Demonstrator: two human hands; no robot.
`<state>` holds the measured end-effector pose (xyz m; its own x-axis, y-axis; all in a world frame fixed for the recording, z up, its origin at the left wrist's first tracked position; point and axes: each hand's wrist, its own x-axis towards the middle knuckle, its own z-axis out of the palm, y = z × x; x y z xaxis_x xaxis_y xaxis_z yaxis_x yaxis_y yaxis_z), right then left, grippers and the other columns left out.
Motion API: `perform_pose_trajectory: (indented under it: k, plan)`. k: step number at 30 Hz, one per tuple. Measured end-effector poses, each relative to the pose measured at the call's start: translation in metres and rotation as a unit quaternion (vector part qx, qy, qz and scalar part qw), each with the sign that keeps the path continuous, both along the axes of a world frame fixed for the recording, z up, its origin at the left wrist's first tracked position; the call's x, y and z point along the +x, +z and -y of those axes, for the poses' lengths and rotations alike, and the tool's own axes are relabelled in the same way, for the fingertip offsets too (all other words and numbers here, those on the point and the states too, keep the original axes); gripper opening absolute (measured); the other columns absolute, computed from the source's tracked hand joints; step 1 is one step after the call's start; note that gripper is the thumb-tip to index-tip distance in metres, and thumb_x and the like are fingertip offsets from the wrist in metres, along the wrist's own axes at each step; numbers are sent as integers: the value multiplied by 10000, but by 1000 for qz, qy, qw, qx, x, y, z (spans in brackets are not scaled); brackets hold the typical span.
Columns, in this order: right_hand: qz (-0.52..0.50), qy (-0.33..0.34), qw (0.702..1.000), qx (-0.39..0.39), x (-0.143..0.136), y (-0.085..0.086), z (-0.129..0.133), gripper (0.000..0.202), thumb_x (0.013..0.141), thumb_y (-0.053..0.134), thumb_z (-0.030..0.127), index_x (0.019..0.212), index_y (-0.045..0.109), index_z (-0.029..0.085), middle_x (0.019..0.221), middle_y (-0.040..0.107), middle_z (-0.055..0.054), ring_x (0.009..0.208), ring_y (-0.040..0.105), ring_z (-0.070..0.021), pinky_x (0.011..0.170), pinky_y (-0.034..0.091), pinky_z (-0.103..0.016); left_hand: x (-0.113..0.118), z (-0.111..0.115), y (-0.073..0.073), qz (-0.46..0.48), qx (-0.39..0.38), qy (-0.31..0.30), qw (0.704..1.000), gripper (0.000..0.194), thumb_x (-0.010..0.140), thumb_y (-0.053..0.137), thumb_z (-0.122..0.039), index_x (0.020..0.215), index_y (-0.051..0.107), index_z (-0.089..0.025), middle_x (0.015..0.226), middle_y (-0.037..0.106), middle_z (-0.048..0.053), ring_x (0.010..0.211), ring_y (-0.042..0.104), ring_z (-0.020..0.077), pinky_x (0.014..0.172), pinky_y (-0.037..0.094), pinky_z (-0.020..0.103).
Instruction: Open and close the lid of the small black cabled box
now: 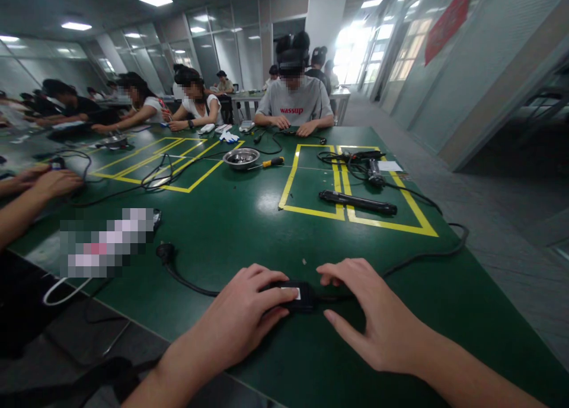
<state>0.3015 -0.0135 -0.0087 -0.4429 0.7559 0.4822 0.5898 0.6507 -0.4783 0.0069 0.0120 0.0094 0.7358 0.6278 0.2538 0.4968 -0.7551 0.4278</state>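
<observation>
The left hand [255, 304] is closed over the box [307, 304], fingers draped across its top and far edge, thumb at the near edge, the index fingertip on the white label [298, 290]. The box lies on the bench [249, 236], close to the near edge, roughly between the two hands. The right hand [377, 313] is open, thumb and fingers spread on either side of the cord [422, 257] that leaves the box; it does not appear to grip anything, and whether its palm brushes the cord cannot be told.

The step in hand looks like steadying or setting the box flat on the bench. From the box's other end a lead runs left to the plug [165, 252], which lies loose on the bench.

A next move with the right hand would call for closing thumb and fingers on the cord or the box's right end, while the left keeps the box from sliding. The rod [358, 203] and the tool [376, 174] lie farther off, by the yellow tape [391, 225].
</observation>
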Motion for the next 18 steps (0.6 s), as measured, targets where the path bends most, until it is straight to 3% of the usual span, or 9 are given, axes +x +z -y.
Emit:
perform_pose_trajectory:
  k: [5, 11, 18]
  plan:
    - [54, -12, 996, 72, 13, -14, -7, 517, 982, 716, 345, 1476, 608, 236, 1294, 792, -150, 1150, 743, -385, 1010, 563, -553, -17, -13, 2, -1, -23, -10, 1000, 380, 1134, 705, -144, 1482, 721, -298, 1443, 762, 69, 1248, 671, 275, 1069, 624, 455]
    - [65, -78, 993, 55, 22, -29, -5, 486, 1053, 651, 543, 1443, 643, 253, 1396, 774, -168, 1284, 714, -434, 1100, 554, -608, -27, -15, -5, 11, -15, -44, 999, 340, 1136, 689, -145, 1455, 697, -262, 1436, 752, 78, 1247, 657, 283, 1083, 619, 459]
    - [105, -154, 982, 34, 43, -42, -4, 654, 1051, 560, 733, 1519, 631, 282, 1524, 729, -177, 1371, 681, -500, 1134, 546, -686, -17, -8, -16, -14, 11, -30, 999, 358, 1118, 732, -181, 1460, 657, -254, 1404, 746, 84, 1237, 669, 311, 1018, 641, 493]
